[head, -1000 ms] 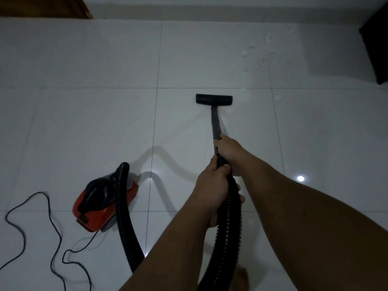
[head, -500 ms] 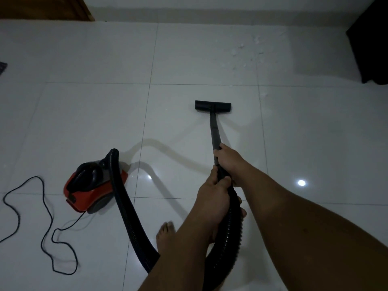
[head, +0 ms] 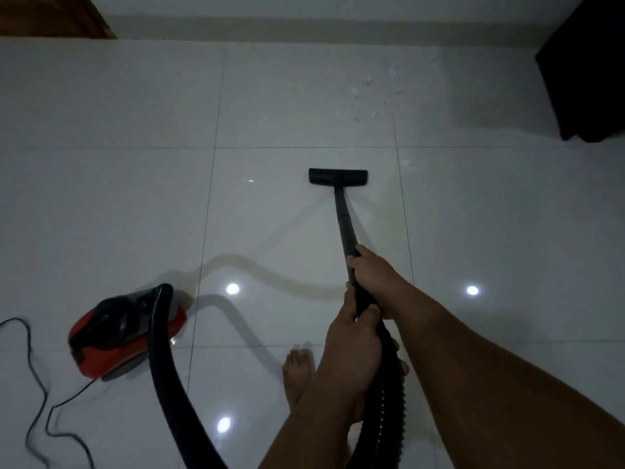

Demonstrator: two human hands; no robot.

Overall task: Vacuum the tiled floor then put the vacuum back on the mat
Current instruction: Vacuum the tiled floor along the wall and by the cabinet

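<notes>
Head view looks down on a glossy white tiled floor where both hands work a black vacuum wand. The right hand sits further forward, its fingers curled round the wand just where it meets the ribbed hose. The left hand grips right behind it, wrapped round the top of the hose, the two hands nearly touching. The wand runs forward and slightly left to the flat floor head, which rests on the tile beyond the hands, near a grout line. Small white scraps lie scattered on the floor further ahead and to the right, well apart from the floor head. The hose loops down past the bottom edge and rises again on the left to the red and black vacuum body, which sits on the floor well to the left of the hands. Its thin black cord trails in loose curves at the left edge. A bare foot stands on the tile just left of the left forearm. A dark object fills the upper right corner, and a wooden piece the upper left
</notes>
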